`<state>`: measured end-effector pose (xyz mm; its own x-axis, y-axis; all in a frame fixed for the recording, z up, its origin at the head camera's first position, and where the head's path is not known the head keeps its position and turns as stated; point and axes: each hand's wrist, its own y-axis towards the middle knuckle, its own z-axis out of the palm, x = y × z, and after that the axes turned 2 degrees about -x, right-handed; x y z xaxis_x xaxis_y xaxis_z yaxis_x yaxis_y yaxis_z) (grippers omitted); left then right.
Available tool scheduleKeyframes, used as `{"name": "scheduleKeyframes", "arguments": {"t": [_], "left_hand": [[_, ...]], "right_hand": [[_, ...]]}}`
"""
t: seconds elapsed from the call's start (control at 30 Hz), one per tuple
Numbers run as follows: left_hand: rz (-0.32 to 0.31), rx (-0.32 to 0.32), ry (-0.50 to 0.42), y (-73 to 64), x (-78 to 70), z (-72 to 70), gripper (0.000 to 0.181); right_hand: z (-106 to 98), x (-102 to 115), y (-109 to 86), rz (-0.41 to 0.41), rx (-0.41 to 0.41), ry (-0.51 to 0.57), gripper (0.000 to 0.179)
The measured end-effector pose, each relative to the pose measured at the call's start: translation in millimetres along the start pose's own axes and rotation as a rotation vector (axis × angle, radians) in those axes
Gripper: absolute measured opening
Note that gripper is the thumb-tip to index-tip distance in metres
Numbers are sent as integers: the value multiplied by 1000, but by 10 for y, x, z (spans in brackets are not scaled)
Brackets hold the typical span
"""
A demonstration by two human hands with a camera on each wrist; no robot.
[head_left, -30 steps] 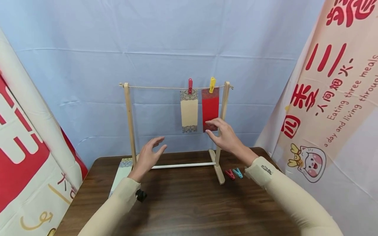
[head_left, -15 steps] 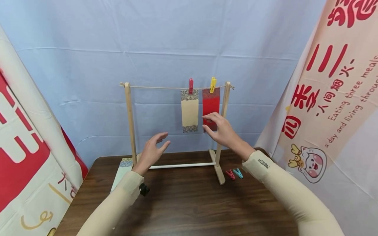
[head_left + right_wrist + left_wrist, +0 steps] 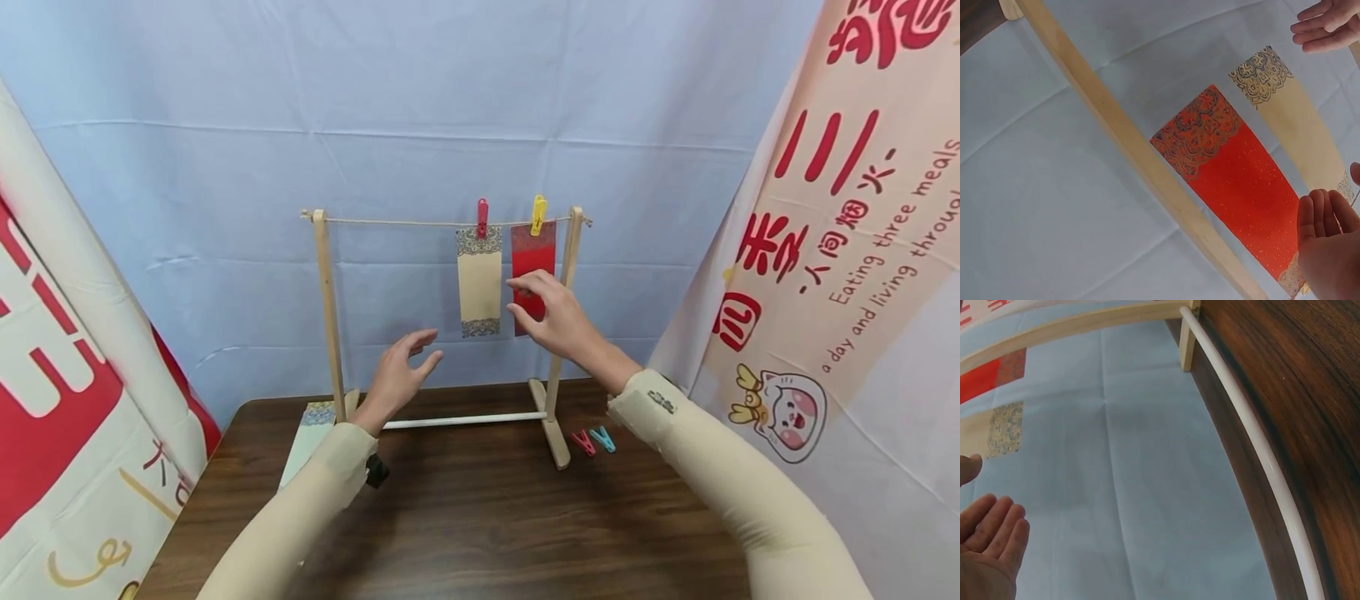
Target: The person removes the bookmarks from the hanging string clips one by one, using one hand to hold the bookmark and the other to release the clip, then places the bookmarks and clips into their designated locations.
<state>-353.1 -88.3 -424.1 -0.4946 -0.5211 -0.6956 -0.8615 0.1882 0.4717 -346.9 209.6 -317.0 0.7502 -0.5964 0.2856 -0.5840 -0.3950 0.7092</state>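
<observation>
A cream paper card [image 3: 480, 287] with patterned ends hangs from a string by a red clothespin [image 3: 482, 218]. To its right a red paper card [image 3: 531, 250] hangs by a yellow clothespin [image 3: 538, 216]. My right hand [image 3: 558, 317] is in front of the red card, thumb and fingers apart, nothing between them; it hides part of the card. Lower and to the left, my left hand [image 3: 396, 375] is raised with fingers spread from the thumb, holding nothing. In the right wrist view the right hand [image 3: 1332, 244] overlaps the red card's upper part.
The string runs between the posts of a wooden frame [image 3: 328, 308], joined low down by a white rod [image 3: 465, 420]. A pale patterned card [image 3: 307, 442] lies on the dark table [image 3: 480, 517] at left. A red clothespin [image 3: 583, 443] and a blue one [image 3: 602, 439] lie at right.
Both hands have risen slightly. The left hand has also moved right, toward the cream card, and the right hand a little left. The hanging cards and clothespins stay in place.
</observation>
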Motion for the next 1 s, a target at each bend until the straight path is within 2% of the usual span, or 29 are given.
{"name": "scheduleKeyframes", "arguments": {"t": [0.17,0.4,0.73,1.0], "left_hand": [[-1,-5,-9,38,-12,45,48],[0,-15,-107,126,-58,100,49],[-33,-4,-101,238,-69,167,46],[-22,-1,-112,307,-87,249,46]], "right_hand": [[-2,34,83,-13,-15,0,43],[-28,62,209,-41,-41,-1,43],[-63,98,324,-25,-45,-6,43],[-121,119,431,-27,-76,-1,41]]}}
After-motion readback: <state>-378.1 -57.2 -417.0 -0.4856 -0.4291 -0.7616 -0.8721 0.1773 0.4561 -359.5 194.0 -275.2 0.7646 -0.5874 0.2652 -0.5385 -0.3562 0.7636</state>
